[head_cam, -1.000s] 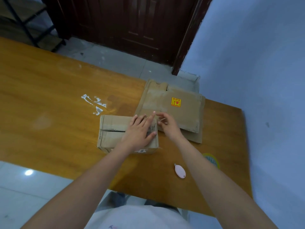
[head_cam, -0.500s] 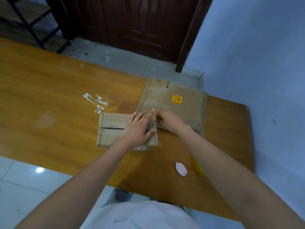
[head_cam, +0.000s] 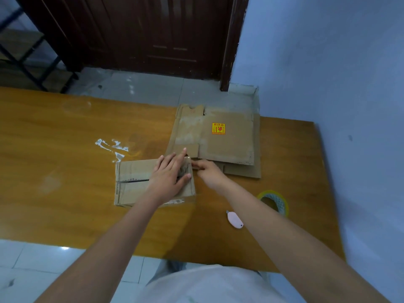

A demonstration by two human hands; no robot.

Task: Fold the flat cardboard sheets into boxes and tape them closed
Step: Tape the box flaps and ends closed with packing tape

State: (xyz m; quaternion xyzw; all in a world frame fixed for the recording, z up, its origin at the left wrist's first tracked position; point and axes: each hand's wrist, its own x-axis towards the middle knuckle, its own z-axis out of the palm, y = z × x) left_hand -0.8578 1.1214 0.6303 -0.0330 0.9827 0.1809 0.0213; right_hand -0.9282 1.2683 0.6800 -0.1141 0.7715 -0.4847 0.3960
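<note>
1. Now, folded cardboard box [head_cam: 154,182] near the front edge of the table [head_cam: 54,149], long axis running left to right, top seam along that same axis and showing dark on the left half.
2. Left hand [head_cam: 169,176] flat on the right half of the box top, fingers [head_cam: 172,159] straight and slightly spread, pressing down over the seam.
3. Right hand [head_cam: 209,172] just off the right end of the box, fingertips drawn together at the upper right corner, apparently pinching a glossy strip of clear tape there; actual grip too small to confirm.
4. Deciding relation: seam end and right-hand side wall lie directly left of and below the right fingertips, so probably a short wrap of tape down over that end while the left hand pins the flaps.
5. Flat cardboard sheets [head_cam: 227,145], with a yellow sticker [head_cam: 218,128], behind and to the right of the box, touching or nearly touching its far right corner.
6. Tape roll [head_cam: 274,202] to the right of the box, partly hidden by the right forearm; pink box cutter [head_cam: 235,219] in front of and right of the box, nearer the right hand.
7. Scraps of old tape [head_cam: 111,147] stuck to the table just behind the box's left end.
</note>
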